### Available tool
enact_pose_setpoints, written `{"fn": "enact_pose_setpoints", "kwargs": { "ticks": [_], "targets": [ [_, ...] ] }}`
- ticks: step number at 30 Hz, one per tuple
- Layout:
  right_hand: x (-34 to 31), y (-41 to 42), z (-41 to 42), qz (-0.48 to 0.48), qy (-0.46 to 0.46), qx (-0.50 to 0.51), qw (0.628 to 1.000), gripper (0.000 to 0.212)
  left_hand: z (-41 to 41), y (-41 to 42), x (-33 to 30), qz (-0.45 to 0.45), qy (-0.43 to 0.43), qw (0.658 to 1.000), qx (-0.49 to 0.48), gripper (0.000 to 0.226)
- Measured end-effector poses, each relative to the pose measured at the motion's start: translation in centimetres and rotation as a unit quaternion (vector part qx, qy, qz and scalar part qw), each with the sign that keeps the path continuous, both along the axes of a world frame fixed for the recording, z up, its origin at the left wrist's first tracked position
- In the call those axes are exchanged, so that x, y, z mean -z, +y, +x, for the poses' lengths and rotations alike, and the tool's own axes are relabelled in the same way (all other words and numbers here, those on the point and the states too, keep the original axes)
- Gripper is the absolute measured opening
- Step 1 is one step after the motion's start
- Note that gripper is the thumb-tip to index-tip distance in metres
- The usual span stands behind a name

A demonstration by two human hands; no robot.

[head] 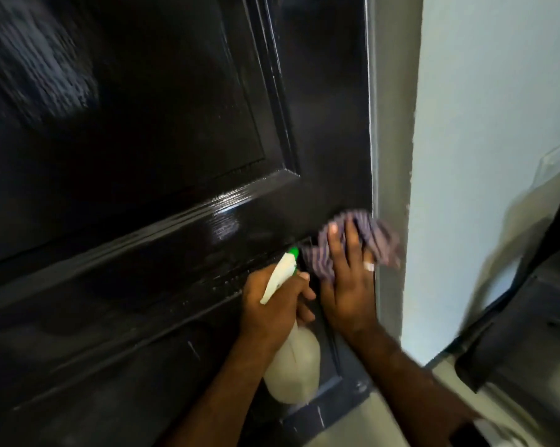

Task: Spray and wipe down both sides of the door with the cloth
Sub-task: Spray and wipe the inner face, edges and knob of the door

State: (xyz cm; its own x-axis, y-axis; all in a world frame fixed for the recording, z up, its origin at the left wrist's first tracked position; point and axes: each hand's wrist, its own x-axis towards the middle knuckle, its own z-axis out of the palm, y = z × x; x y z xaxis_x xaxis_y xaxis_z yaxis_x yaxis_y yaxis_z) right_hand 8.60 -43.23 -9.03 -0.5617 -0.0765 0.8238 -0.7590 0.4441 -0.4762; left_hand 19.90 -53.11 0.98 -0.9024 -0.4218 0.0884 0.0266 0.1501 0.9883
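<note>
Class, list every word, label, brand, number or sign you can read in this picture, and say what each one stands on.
None: no text can be read anywhere in this view.
Spray bottle, held in the left hand: plain whitish body, no label showing.
Striped cloth under the right hand: pattern only, motion-blurred.
Black door and pale wall: no sign or number visible.
</note>
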Motion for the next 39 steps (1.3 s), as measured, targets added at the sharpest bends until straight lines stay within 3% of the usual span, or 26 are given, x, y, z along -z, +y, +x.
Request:
{"fn": "enact_pose_setpoints", "kwargs": {
  "ticks": [4,6,9,14,18,22,26,31,34,39],
  "targets": [
    [-11.2,0.6,-2.0,-0.010,0.114,0.002,0.993,0.067,-0.6,-0.4,-0.4,0.008,0.064,0.998,-0.005,0.012],
    [-13.6,0.8,-2.0,-0.045,0.120,-0.002,0.992,0.061,0.0,-1.0,0.0,0.016,0.077,0.997,-0.006,0.010],
    [-10.8,1.3,-0.4,-0.078,0.082,0.062,0.992,0.042,1.3,-1.6,1.8,0.069,0.072,0.995,0.003,0.010],
    [-3.6,-0.2,4.5,-0.091,-0.080,0.100,0.987,0.044,4.0,-3.3,5.2,0.131,0.028,0.990,0.040,0.026],
    [-2.8,-3.1,7.0,-0.201,-0.190,0.046,0.960,0.045,4.5,-5.8,6.4,0.105,0.032,0.992,0.067,0.023],
    [-3.2,-3.6,5.4,-0.288,-0.180,0.067,0.938,0.032,5.0,-7.5,7.5,0.067,0.048,0.996,0.030,0.042],
    [-2.5,-3.7,5.0,-0.290,-0.168,0.082,0.939,0.019,5.7,-7.6,9.1,0.044,0.034,0.998,-0.034,0.062],
    [-1.8,-3.3,6.1,-0.230,-0.085,0.047,0.968,0.022,6.1,-7.3,7.9,0.052,0.087,0.994,-0.038,0.036],
    [-2.2,-3.6,5.7,-0.201,-0.046,0.043,0.978,0.021,6.9,-8.1,7.9,0.005,0.074,0.995,-0.072,0.041],
    [-1.4,-4.5,5.2,-0.150,-0.027,0.077,0.985,0.033,11.2,-9.8,7.2,0.010,0.119,0.985,-0.126,0.038]
  ]
}}
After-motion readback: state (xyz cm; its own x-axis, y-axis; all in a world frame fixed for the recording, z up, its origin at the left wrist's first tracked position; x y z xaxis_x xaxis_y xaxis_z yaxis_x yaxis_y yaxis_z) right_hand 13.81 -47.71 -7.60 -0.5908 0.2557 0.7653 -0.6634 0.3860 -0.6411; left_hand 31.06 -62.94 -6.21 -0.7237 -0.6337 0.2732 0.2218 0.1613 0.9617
